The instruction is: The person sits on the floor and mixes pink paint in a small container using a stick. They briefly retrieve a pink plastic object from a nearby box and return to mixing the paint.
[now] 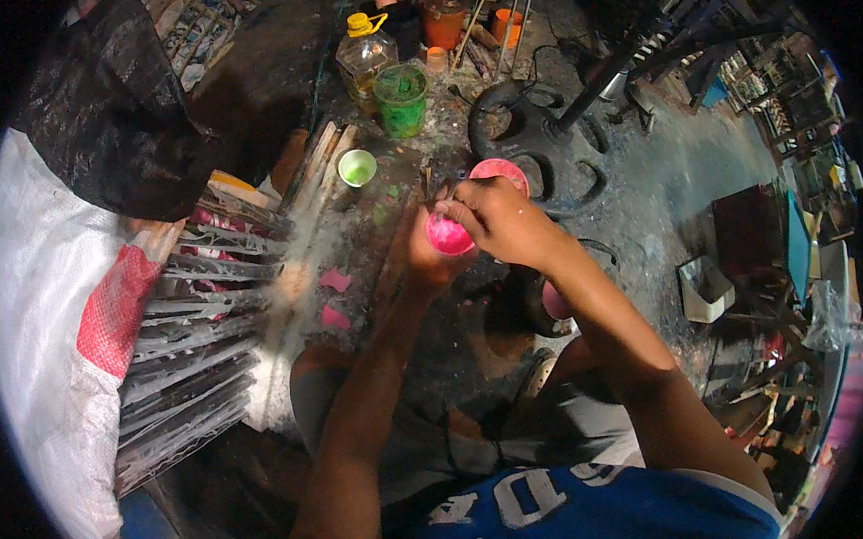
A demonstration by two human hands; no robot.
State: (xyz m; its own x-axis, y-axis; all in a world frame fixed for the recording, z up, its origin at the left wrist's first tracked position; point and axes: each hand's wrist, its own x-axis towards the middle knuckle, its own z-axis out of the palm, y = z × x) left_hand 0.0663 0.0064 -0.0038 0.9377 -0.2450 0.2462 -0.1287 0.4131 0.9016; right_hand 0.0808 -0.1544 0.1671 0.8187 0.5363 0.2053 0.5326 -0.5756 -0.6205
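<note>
In front of me my left hand (427,255) is wrapped round a small round cup (449,234) with bright pink inside. My right hand (506,221) reaches over the cup's far rim, its fingers pinched together. What those fingers hold, if anything, is hidden. Just beyond the right hand shows a pink round container (501,172), partly covered by it. A small white cup (357,168) with light green inside stands farther left. Two flat pink pieces (335,279) lie left of my left forearm.
A green-stained bucket (402,101) and a clear jug (365,51) with a yellow cap stand at the far side. A dark round base (554,184) with a slanting post lies beyond my right hand. Wooden slats (192,349) and a white sack (50,378) line the left.
</note>
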